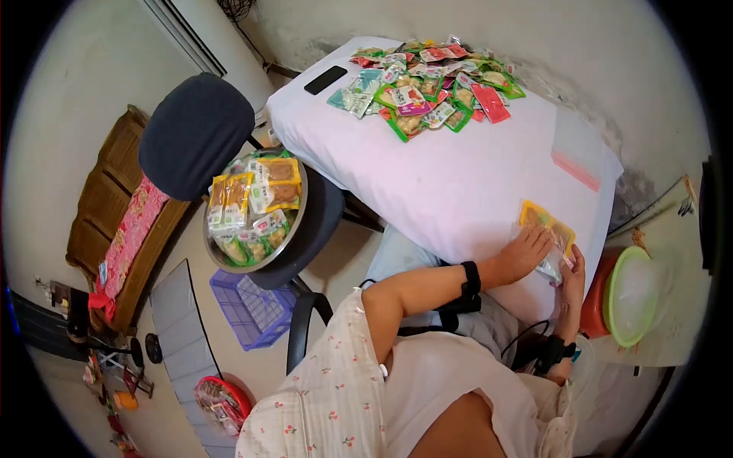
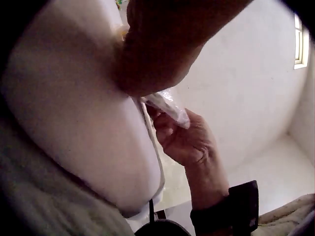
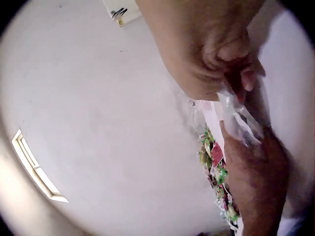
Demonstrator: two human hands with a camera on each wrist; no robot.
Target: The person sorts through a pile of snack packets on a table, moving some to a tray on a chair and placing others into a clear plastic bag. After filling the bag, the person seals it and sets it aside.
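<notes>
Where white tablecloth [image 1: 458, 175] ends, left hand [image 1: 527, 252] presses bag [image 1: 555, 235] flat-fingered — right hand [image 1: 571, 278] pinches it.

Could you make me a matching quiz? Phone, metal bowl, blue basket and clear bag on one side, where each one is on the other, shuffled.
Things:
1. phone
2. bowl
3. basket
4. bag

Places:
A. on the floor
B. pinched by the right hand
C. on the table
D. on the chair

Pairs: 1-C, 2-D, 3-A, 4-B.
</notes>
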